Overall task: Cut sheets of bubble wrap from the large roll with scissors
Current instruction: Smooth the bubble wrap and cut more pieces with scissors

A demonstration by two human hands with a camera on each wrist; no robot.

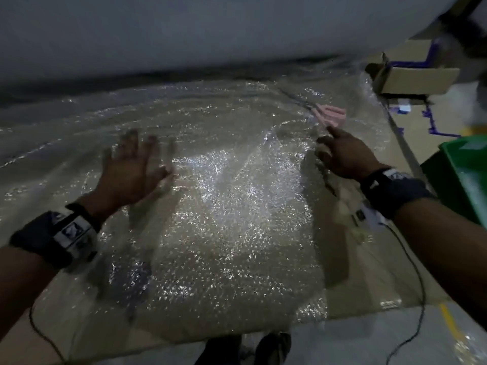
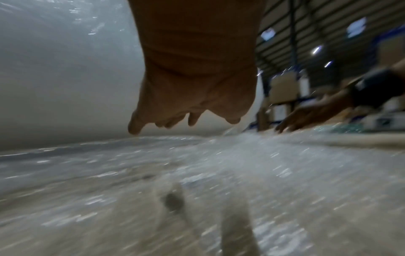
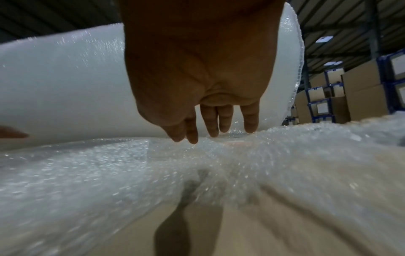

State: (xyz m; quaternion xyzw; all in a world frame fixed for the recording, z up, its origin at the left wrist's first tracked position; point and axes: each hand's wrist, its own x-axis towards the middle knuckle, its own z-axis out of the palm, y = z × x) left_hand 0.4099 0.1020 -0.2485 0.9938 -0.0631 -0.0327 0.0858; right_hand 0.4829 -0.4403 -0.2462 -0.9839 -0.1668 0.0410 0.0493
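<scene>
I have bubble wrap (image 1: pixel 237 206) spread flat in front of the large roll (image 1: pixel 184 30). Left hand (image 1: pixel 131 167) open, fingers spread, on the sheet; right hand (image 1: pixel 345 154) loose, empty, reaching toward pink scissors (image 1: pixel 330 114), blurry, on the wrap beside the roll. Cutting probably still ahead.

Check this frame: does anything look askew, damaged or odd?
Nothing looks damaged. The bubble wrap lies rumpled, with ridges between the hands, not flat. The pink scissors lie on it just beyond the right hand. The left hand is blurred.
</scene>
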